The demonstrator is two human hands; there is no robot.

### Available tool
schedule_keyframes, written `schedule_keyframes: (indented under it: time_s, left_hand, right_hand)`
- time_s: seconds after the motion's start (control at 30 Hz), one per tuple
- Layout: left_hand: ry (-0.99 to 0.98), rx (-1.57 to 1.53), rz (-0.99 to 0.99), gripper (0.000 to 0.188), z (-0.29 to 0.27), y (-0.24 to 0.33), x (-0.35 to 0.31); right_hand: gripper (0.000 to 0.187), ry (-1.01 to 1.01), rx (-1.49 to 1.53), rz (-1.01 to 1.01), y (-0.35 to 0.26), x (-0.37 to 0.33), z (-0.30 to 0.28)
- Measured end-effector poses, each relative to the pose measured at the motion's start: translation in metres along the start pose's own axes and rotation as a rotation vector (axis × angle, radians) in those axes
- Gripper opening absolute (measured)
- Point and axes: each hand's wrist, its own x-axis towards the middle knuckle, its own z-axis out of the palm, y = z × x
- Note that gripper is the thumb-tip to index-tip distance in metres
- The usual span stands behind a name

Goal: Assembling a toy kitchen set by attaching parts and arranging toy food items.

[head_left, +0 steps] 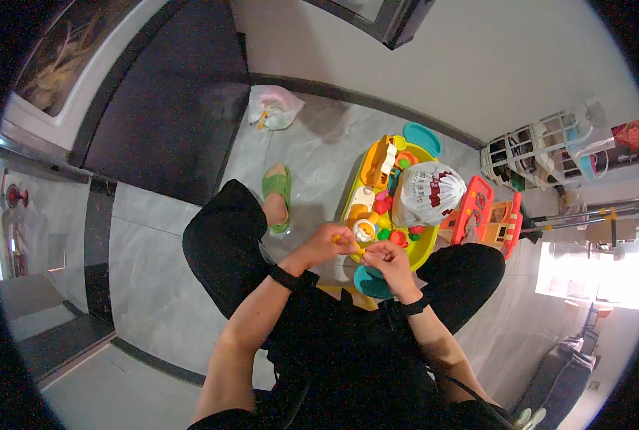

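Small slim yellow plastic-looking piece (361, 251) held between both hands, over near edge of yellow-green plastic toy table (426, 252). Long axis runs roughly left-right, right end slightly nearer the body; fingers cover much of it, can't tell front from back. Left hand (328, 242): fingers curled, nearly closed, pinching left part. Right hand (391, 264): thumb and fingertips pinched at right end. Tabletop crowded: round white cup (364, 230) just beyond the fingers, white plastic bag with red print (428, 195) farther back. Room: grey marbled tile floor (154, 247), green slipper (279, 186) on left foot, large dark grey panel (169, 107) far left, white wire rack (527, 154) right.
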Motion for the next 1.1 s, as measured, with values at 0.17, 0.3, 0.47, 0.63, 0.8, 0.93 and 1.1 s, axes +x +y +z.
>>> schedule_keyframes:
  time_s: [0.17, 0.3, 0.47, 0.63, 0.8, 0.93, 1.1]
  left_hand:
    - [0.037, 0.118, -0.024, 0.017, 0.001, 0.004, 0.001]
    - [0.071, 0.190, -0.027, 0.021, 0.000, 0.003, 0.002]
    - [0.165, 0.250, -0.008, 0.021, 0.001, 0.013, 0.001]
    - [0.206, 0.290, 0.025, 0.023, -0.003, 0.006, 0.004]
    - [0.254, 0.361, 0.074, 0.024, -0.001, 0.012, 0.003]
    - [0.285, 0.502, 0.082, 0.024, 0.006, 0.035, -0.002]
    - [0.343, 0.571, 0.240, 0.022, 0.011, 0.029, 0.002]
  right_hand:
    - [0.009, 0.030, 0.067, 0.031, -0.006, -0.003, 0.000]
    - [0.009, 0.050, 0.059, 0.018, 0.002, -0.003, -0.001]
    - [0.011, 0.102, 0.110, 0.020, 0.003, 0.001, 0.005]
    - [0.012, 0.104, 0.169, 0.030, 0.000, 0.004, 0.010]
    - [0.011, 0.125, 0.231, 0.024, 0.005, 0.003, 0.013]
    - [0.013, 0.158, 0.284, 0.022, 0.012, 0.003, 0.012]
    - [0.017, 0.196, 0.320, 0.016, 0.011, 0.004, 0.009]
